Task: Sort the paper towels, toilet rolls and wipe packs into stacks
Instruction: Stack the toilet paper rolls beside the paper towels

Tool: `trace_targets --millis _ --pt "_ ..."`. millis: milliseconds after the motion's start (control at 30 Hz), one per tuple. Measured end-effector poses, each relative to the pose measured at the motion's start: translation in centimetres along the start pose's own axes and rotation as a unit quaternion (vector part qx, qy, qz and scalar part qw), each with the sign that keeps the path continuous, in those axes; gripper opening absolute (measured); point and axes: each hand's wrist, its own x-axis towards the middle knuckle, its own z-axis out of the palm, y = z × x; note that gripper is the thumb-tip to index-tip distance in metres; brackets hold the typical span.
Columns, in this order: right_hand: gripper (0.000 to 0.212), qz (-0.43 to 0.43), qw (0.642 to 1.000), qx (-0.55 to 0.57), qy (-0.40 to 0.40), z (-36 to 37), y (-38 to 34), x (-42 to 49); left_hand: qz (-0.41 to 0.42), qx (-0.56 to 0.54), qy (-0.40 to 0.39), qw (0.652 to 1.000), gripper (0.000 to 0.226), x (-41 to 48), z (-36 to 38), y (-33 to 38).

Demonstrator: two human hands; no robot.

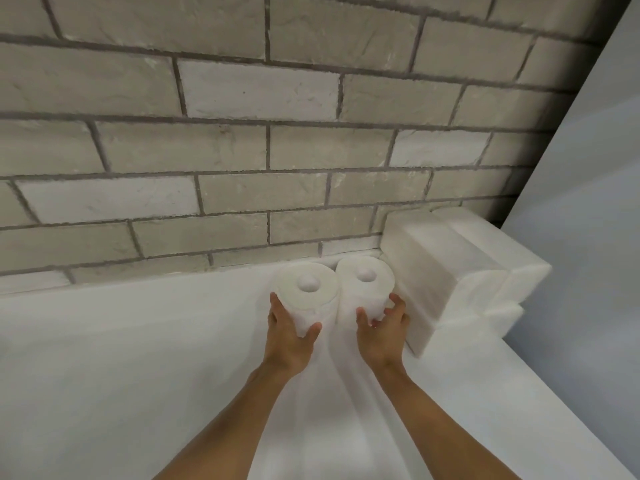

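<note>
The glare is washing out nearly everything white, so the lower ends of the rolls are blending into the white ledge point(121, 358) and their bases are hard to make out. The paper towel bundles point(450, 271) are also merging into one another. At least two layers are showing, but an exact count cannot be told. Both forearms are being cut off by the lower edge.

Two toilet rolls are standing upright, touching side by side, at the foot of the brick wall point(242, 133). Each is plain white with a round core dimple showing on top. The left hand point(289, 336) is gripping the left roll point(308, 292), with the fingers wrapping its outer side and the thumb pressing the near side. The right hand point(382, 336) is holding the right roll point(363, 282) the same way. The bundles are sitting just beside the right roll, where the wall is ending against a grey panel point(588, 202).
</note>
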Motion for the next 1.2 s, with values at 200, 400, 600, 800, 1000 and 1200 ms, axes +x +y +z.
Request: trace_targets --millis 200,400,600,800,1000,1200 --pt "0.071 0.018 0.999 -0.002 -0.027 -0.9 -0.9 -2.1 -0.029 0.016 -0.036 0.999 0.1 -0.5 -2.1 -0.1" --pt "0.052 -0.002 1.0 0.023 -0.012 -0.7 -3.9 -6.6 -0.011 -0.021 -0.007 1.0 0.087 -2.7 -7.4 -0.1" --pt "0.031 -0.088 0.993 0.009 -0.077 2.5 -9.1 -13.6 0.059 0.032 0.033 0.997 0.073 -6.3 -15.9 -1.7" --pt "0.035 -0.201 0.961 -0.049 -0.184 8.4 -13.9 -22.1 0.118 0.156 0.058 0.979 0.069 -10.0 -26.8 -5.1" --pt "0.05 -0.285 0.895 -0.171 -0.296 15.1 -17.9 -29.1 0.112 0.317 0.083 0.938 0.073 -12.7 -38.6 -10.3" --pt "0.064 -0.345 0.821 -0.254 -0.376 21.7 -22.6 -33.7 0.018 0.512 0.051 0.857 0.077 -14.0 -47.6 -15.0"
